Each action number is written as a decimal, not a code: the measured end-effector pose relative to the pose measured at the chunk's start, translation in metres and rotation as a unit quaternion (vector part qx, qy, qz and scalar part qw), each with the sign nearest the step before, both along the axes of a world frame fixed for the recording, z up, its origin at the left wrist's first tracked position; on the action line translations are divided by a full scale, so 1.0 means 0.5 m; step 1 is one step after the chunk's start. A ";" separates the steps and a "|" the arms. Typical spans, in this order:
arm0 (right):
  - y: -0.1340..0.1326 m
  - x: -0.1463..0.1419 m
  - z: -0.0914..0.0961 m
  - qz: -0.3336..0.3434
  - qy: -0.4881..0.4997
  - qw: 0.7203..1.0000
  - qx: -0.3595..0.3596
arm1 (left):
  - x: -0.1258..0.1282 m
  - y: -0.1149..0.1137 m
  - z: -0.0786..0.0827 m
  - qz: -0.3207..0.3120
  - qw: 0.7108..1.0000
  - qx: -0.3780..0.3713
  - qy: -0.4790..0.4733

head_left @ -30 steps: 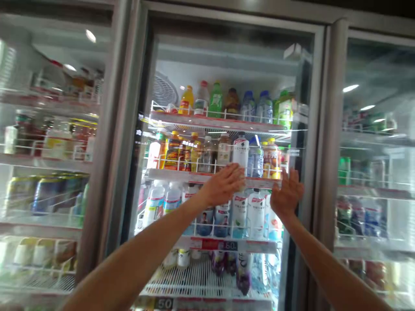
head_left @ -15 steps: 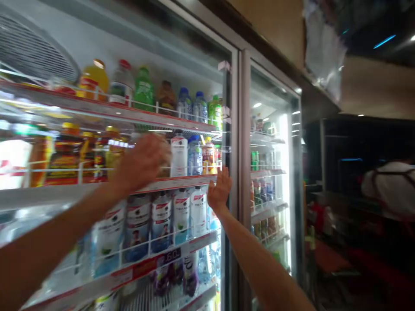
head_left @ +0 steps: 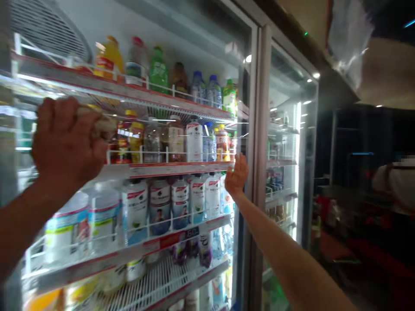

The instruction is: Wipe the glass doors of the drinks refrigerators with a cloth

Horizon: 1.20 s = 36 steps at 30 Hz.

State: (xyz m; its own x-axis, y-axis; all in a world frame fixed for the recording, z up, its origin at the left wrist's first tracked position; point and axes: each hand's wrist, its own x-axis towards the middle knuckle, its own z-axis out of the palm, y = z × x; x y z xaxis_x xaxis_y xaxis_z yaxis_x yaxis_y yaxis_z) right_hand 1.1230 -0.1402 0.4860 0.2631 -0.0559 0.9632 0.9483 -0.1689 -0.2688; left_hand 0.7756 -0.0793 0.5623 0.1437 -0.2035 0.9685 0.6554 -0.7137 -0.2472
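Observation:
My left hand (head_left: 65,144) is raised against the glass door (head_left: 181,39) of a drinks fridge, at the left of the view. Its fingers are curled, and a pale beige lump shows at the fingertips; I cannot make out what it is. My right hand (head_left: 237,177) lies flat and open on the glass by the door's right frame (head_left: 256,129), level with the second shelf (head_left: 168,168). Behind the glass stand rows of bottles: coloured drinks on the top shelf (head_left: 155,69) and white-labelled bottles (head_left: 181,203) lower down.
A second glass-door fridge (head_left: 285,151) adjoins on the right. Beyond it the room is dark, and a person in a white top (head_left: 394,181) stands at the far right by dim red furniture (head_left: 327,216). A round fan grille (head_left: 42,26) sits at the fridge's top left.
The view has swung right and closer to the fridge. My left hand has slid left across the glass and curled. My right hand stays flat by the door's right frame.

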 end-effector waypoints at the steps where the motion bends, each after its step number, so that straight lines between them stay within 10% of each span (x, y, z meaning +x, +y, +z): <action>1: 0.002 0.001 -0.002 0.004 0.002 1.000 0.005 | -0.003 -0.006 -0.017 0.036 0.999 -0.001 -0.016; 6: -0.001 0.005 -0.008 0.004 -0.004 1.000 -0.003 | 0.010 -0.010 -0.196 0.069 0.955 0.037 0.286; 8: -0.003 0.006 -0.008 -0.003 -0.008 1.000 -0.003 | -0.035 -0.002 -0.218 0.065 0.944 0.057 0.319; 13: 0.001 0.011 -0.007 -0.002 -0.021 1.000 0.006 | -0.141 -0.003 -0.230 0.132 0.991 -0.003 0.029; 18: 0.002 0.016 -0.013 0.012 -0.021 1.000 0.012 | -0.134 -0.013 -0.349 0.072 0.929 0.047 0.360; 25: 0.001 0.012 -0.021 0.018 -0.024 0.999 0.018 | -0.174 0.001 -0.281 0.153 0.987 -0.032 0.033; 30: 0.005 0.008 -0.049 0.012 -0.021 1.000 0.019 | -0.149 -0.006 -0.385 0.067 0.925 0.062 0.369; 36: 0.009 0.010 -0.064 0.000 -0.035 0.999 0.017 | -0.148 0.017 -0.217 0.123 0.989 -0.004 0.078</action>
